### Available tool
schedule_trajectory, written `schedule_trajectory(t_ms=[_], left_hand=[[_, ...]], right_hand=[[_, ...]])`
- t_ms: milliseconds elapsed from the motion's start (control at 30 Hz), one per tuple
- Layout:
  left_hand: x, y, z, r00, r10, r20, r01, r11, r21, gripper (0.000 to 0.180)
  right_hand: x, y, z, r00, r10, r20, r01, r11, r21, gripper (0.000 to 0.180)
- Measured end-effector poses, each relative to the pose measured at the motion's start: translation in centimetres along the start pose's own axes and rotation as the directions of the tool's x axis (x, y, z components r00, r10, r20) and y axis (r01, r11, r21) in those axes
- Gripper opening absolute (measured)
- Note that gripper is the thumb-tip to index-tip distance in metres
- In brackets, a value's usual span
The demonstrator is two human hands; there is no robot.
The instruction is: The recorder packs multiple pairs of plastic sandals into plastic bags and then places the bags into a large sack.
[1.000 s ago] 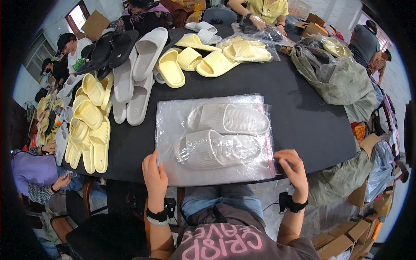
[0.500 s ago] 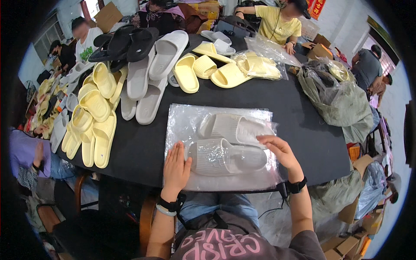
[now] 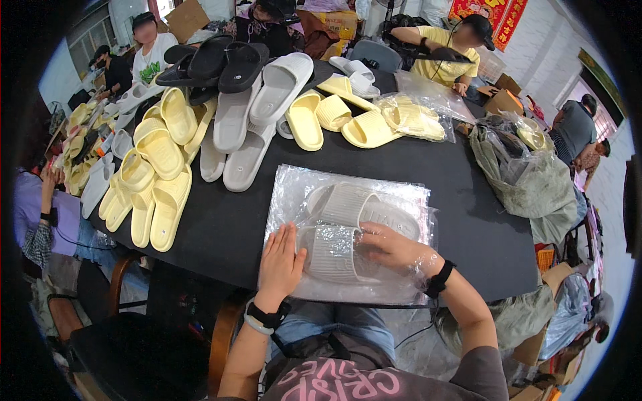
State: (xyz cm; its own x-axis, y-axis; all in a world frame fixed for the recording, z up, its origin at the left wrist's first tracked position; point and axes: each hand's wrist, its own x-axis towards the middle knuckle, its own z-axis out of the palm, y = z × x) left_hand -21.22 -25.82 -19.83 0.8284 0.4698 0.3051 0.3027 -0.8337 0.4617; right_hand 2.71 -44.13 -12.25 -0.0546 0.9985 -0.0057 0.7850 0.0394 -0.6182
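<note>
A pair of grey slippers with ribbed straps lies side by side in a clear plastic bag (image 3: 284, 194) on the table in front of me. The far slipper (image 3: 344, 202) shows its strap and footbed; the near slipper (image 3: 328, 254) is partly covered by my right hand (image 3: 394, 247). That hand reaches in from the right with film around its wrist, apparently inside the bag. Its fingers are loosely bent and apart, touching the near slipper beside the strap. My left hand (image 3: 281, 260) rests flat, fingers extended, on the bag's left side, holding nothing.
Yellow slippers (image 3: 160, 150), grey slippers (image 3: 251, 157) and black slippers (image 3: 244, 67) are heaped at the far left of the black table (image 3: 481, 247). Bagged yellow slippers (image 3: 414, 117) lie behind. A greenish sack (image 3: 528, 180) stands at the right. A person in yellow (image 3: 445, 60) works across the table.
My right hand has moved left from the bag's right side onto the near slipper, with film now around the wrist. My left hand stays flat on the bag. The view has shifted slightly.
</note>
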Motion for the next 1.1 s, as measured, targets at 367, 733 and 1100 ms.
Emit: schedule_trajectory(t_ms=[367, 733, 1100], left_hand=[[0.0, 0.0, 0.6, 0.999, -0.031, 0.018, 0.030, 0.999, 0.041, 0.063], [0.2, 1.5, 0.1, 0.999, -0.021, 0.031, 0.012, 0.965, 0.263, 0.080], [-0.2, 0.8, 1.0, 0.998, 0.015, -0.066, 0.006, 0.951, 0.310, 0.077]], right_hand=[[-6.1, 3.4, -1.2, 0.996, 0.004, -0.092, -0.022, 0.980, -0.197, 0.042], [-22.6, 2.6, -2.5, 0.668, 0.480, -0.568, -0.416, 0.875, 0.249, 0.026], [-10.2, -12.6, -0.7, 0.581, 0.232, -0.780, -0.435, 0.899, -0.057, 0.033]])
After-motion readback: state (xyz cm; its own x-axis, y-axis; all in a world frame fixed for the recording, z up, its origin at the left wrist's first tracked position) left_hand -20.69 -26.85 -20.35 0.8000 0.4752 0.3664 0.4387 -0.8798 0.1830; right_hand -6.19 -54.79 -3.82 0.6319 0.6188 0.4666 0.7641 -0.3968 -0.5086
